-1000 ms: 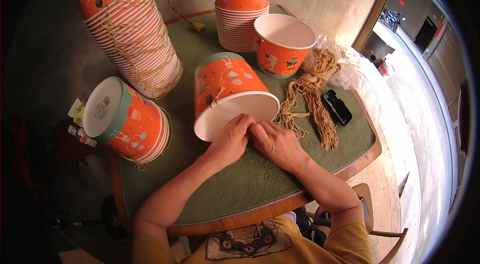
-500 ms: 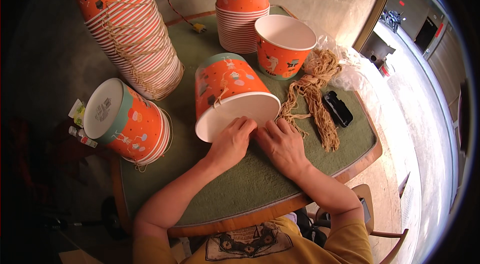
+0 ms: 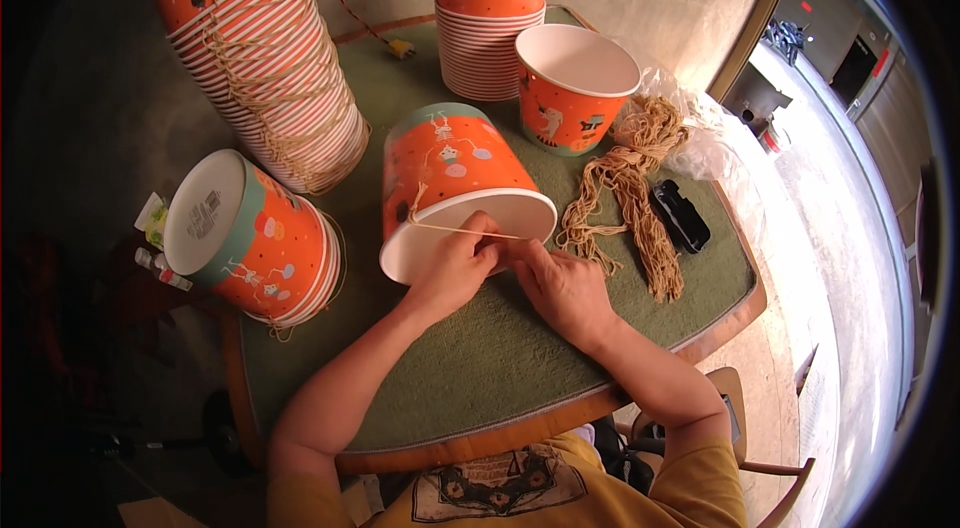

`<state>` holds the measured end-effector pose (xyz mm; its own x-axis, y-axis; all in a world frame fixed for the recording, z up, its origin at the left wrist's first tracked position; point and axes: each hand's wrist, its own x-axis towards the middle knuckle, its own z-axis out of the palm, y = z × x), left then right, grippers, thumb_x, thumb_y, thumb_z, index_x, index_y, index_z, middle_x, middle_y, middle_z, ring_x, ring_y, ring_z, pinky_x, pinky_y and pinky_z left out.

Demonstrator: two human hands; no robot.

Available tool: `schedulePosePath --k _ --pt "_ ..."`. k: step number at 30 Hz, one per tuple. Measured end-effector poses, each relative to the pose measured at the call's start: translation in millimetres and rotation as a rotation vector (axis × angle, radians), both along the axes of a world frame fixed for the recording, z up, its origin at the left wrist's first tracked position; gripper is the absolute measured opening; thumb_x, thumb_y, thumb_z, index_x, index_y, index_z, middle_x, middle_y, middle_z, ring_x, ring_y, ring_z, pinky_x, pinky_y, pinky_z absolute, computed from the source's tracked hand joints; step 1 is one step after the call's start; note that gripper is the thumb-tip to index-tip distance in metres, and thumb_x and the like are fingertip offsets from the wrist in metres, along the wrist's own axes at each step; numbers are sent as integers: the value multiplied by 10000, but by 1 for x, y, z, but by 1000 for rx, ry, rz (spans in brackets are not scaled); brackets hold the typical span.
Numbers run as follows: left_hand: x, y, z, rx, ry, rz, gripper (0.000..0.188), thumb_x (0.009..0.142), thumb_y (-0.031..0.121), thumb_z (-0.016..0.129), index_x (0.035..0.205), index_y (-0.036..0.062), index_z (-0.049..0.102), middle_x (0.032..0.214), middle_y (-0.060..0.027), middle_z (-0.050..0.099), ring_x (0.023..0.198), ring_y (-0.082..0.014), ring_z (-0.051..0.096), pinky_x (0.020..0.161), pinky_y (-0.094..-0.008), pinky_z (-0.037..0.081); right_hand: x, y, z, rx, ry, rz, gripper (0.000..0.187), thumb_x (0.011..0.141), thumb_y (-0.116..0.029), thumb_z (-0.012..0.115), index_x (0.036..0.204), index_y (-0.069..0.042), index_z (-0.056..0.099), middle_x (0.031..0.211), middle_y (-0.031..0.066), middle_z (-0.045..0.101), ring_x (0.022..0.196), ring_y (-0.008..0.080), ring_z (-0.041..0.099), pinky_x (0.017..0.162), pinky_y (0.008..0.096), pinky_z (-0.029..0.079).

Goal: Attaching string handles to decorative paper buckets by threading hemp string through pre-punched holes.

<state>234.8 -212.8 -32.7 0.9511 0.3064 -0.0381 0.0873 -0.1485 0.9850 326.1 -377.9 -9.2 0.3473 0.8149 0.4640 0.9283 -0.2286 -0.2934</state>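
Item, one paper bucket (image 3: 460, 160), orange with a teal band and printed figures: at the middle of the worktop (image 3: 450, 378), tilted, its white mouth turned toward the person. Fitted at the rim, one thin tan cord (image 3: 440, 226), a short loose end lying up the outer wall, the longer run drawn across the mouth to the hands.

Item, right hand (image 3: 563, 290): just outside the mouth, grip pinching the cord between thumb and bent fingers. Item, left hand (image 3: 455, 263): before the mouth, fingers curled; the cord crosses at the fingertips, and whether this grip pinches it cannot be told.

Surroundings: one tall stack (image 3: 285, 88) of nested buckets, bases up, at back left, cord loops hanging along its rims; one short stack (image 3: 262, 253) at left, likewise inverted, pale base showing, cord at its lower edge; one further stack (image 3: 492, 43) at the back, inverted; just beside it, one open bucket (image 3: 570, 113), mouth up. On the right, one hank of tan cord (image 3: 632, 193), loosely gathered; next to it, one black open case (image 3: 682, 216); behind, clear plastic wrapping (image 3: 697, 153). Near the back edge, one yellow plug (image 3: 401, 49) on a red lead.
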Motion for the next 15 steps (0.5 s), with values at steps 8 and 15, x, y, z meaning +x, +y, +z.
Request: schedulePosePath --k 8,15 --pt "2 3 -5 -18 53 18 101 998 -36 423 1086 -4 459 1100 -69 550 1016 -138 584 936 -309 541 -1 7 -2 -92 193 -44 187 876 -169 642 1043 -125 569 788 101 691 696 309 688 592 421 548" --pt "-2 -1 5 0 10 25 121 955 5 507 1074 -2 488 986 -82 593 925 -136 596 837 -298 518 -1 9 -1 -12 366 -47 148 864 -139 651 998 -83 621 754 132 684 665 300 687 605 388 542"
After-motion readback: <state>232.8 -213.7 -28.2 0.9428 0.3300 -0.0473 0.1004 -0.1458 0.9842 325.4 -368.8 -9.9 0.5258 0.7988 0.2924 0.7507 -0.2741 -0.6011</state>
